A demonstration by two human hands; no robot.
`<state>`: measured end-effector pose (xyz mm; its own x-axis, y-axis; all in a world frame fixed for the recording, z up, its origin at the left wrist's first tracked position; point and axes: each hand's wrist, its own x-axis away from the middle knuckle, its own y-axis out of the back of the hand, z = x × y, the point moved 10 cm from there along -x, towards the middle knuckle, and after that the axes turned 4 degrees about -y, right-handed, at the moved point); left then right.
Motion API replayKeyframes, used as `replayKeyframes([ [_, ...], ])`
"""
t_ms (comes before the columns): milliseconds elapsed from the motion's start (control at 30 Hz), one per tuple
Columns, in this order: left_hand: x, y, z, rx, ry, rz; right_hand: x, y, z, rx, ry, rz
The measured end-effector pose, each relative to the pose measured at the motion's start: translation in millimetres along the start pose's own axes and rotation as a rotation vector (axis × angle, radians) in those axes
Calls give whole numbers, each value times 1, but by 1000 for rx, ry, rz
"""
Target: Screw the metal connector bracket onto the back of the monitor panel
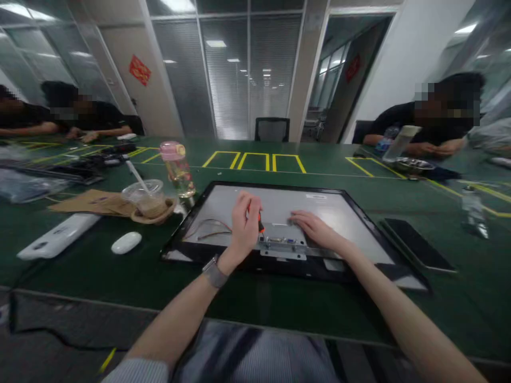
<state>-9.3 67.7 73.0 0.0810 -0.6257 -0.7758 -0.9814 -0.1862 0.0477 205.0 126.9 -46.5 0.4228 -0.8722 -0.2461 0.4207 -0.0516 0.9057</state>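
Observation:
A flat monitor panel (343,213) lies face down on the green table, its grey metal back up, inside a black frame. My left hand (244,221) is closed round a small screwdriver with an orange and black handle (260,222), held upright over the metal connector bracket (282,246) near the panel's front edge. My right hand (313,226) lies flat on the metal back just right of the bracket, fingers stretched out. Thin loose wires (207,227) lie on the panel to the left. A watch sits on my left wrist.
To the left are a white mouse (126,242), a white elongated device (59,235), a plastic cup with a straw (143,197) on brown paper, and a pink-lidded bottle (178,169). A dark phone-like slab (419,244) lies right of the panel. Other people sit at far left and far right.

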Motion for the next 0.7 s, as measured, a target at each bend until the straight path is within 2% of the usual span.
replayKeyframes([
  [333, 2, -2, -9, -61, -78, 74, 1, 2, -1, -44, -27, -19],
  [700, 1, 2, -9, -53, -64, -5, 1, 3, -1, -35, -8, -35],
])
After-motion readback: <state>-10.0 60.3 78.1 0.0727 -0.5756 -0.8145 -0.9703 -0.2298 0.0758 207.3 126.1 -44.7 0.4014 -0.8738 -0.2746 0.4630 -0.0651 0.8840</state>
